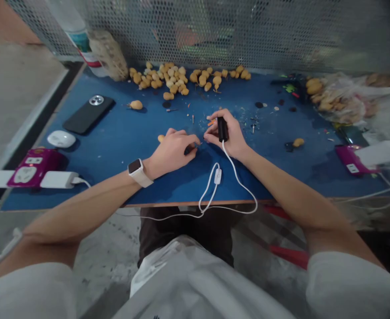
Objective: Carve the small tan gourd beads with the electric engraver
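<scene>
My left hand [175, 150] rests on the blue table with its fingers curled together. Between thumb and fingers is a small dark thing whose kind I cannot make out. My right hand [233, 137] is closed around a black cylindrical corded tool [222, 129], its working end hidden by the fingers. A white cable with an inline switch [218, 176] runs from the tool and loops over the table's front edge. The two hands' fingertips are close but apart. Partly behind my left knuckles sits a small tan gourd [161, 138]. Orange bits [211, 122] lie by my right fingers.
Many small gourds [171, 77] line the back beside a mesh panel [195, 40]. At left are a bottle [85, 51], phone [89, 115], white case [61, 139] and purple power strip [37, 166]. Right holds a plastic bag [351, 99] and second purple strip [351, 159].
</scene>
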`<action>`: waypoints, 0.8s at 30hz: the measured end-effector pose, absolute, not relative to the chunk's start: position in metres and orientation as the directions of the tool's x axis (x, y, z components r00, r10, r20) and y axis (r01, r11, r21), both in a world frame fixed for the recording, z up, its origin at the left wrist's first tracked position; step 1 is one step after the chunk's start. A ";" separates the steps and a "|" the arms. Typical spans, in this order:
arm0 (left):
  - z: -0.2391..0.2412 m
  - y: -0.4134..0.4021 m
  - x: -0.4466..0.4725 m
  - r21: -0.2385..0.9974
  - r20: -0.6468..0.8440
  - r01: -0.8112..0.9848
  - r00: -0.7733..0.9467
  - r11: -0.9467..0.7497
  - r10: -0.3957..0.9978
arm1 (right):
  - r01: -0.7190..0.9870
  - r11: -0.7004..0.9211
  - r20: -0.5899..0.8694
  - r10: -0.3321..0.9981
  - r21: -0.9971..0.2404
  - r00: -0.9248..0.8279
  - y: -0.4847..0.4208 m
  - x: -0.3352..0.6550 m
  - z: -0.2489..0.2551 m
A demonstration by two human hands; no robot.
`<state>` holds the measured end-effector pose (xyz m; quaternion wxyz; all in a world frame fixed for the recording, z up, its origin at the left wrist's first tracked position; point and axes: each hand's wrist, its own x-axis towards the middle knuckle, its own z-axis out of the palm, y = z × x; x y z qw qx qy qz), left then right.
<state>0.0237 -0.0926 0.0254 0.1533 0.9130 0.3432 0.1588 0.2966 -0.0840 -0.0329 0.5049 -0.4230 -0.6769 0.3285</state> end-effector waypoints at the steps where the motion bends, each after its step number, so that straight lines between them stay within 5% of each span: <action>1: 0.025 -0.094 0.025 0.385 0.191 0.591 0.701 -0.709 0.688 | 0.257 0.418 0.398 0.908 -0.871 -0.131 -0.082 0.295 -0.033; 5: 0.022 -0.096 0.023 0.354 0.244 0.619 0.662 -0.700 0.709 | 0.335 0.413 0.401 0.910 -0.847 -0.108 -0.079 0.292 -0.032; 24: 0.025 -0.089 0.014 0.430 0.193 0.546 0.722 -0.719 0.664 | 0.210 0.376 0.356 0.926 -0.903 -0.127 -0.109 0.295 -0.007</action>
